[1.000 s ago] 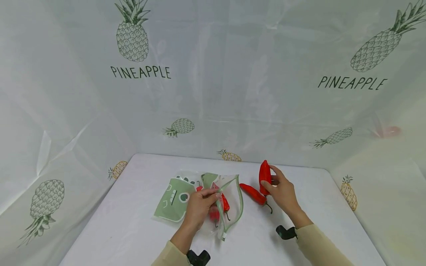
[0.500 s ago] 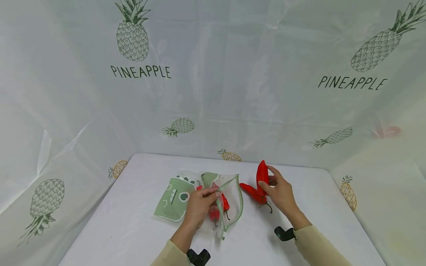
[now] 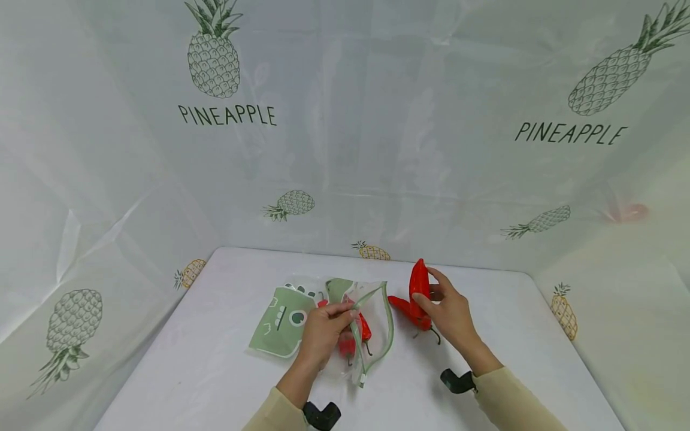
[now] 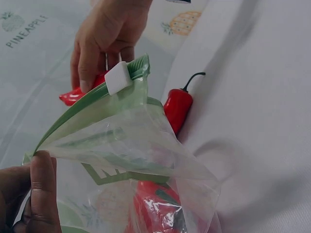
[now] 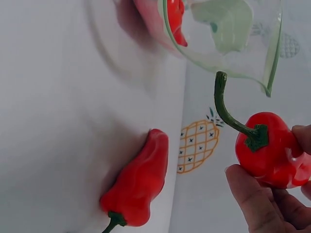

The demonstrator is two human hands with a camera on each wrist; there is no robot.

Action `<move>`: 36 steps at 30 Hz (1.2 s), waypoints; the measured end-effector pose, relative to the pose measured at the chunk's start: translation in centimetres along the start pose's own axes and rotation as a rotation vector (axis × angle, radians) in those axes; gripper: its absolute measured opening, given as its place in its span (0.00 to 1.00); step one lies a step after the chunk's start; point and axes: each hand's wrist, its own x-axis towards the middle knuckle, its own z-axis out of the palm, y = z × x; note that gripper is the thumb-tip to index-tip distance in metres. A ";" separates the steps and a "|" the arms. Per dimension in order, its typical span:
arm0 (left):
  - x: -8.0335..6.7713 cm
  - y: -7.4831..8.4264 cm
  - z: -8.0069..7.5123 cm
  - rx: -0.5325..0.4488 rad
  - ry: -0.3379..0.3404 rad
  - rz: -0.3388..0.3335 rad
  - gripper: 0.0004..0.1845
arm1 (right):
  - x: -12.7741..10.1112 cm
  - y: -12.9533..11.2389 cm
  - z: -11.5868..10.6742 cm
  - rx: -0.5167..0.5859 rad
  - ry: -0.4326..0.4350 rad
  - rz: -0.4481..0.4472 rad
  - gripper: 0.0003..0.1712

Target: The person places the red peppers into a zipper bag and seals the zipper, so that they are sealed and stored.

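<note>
My left hand (image 3: 320,335) pinches the green-edged rim of a clear zip bag (image 3: 389,326), whose mouth gapes toward the right. Inside are red peppers (image 3: 365,328), seen partly through the film; a white slider (image 4: 118,78) sits on the zip in the left wrist view. To the right of the bag, my right hand (image 3: 454,311) grips a red pepper (image 3: 419,286) between thumb and fingers, tip upward, raised off the table. Its curved green stem (image 5: 221,99) points toward the bag in the right wrist view. A second red pepper (image 5: 138,182) lies on the table below it.
The bag's left part carries a green cartoon face print (image 3: 276,326) and lies flat on the white table (image 3: 215,359). A pineapple-printed sheet (image 3: 377,120) hangs behind and at both sides of the table.
My right hand has moved left with its pepper, which now overlaps the lying pepper in the head view. The left hand and bag have stayed nearly still.
</note>
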 end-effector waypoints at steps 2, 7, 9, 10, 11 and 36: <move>0.1 0.0 0.0 0.009 0.002 -0.001 0.16 | -0.1 -0.2 0.1 0.002 -0.002 -0.006 0.43; 0.3 -0.1 -0.1 0.034 0.006 -0.002 0.16 | -0.4 -0.7 0.3 0.011 -0.010 -0.009 0.43; 0.4 -0.1 0.0 0.036 0.005 0.002 0.16 | -0.5 -0.9 0.4 0.016 -0.021 0.000 0.43; 0.3 -0.1 0.0 0.033 0.004 0.004 0.16 | -0.6 -1.0 0.5 0.019 -0.030 0.005 0.43; 0.3 0.0 0.0 0.030 0.003 0.005 0.16 | -0.7 -1.1 0.6 0.022 -0.038 0.011 0.43; 0.4 0.0 -0.2 0.037 -0.008 0.014 0.16 | -4.0 -4.0 3.8 0.136 -0.243 0.044 0.39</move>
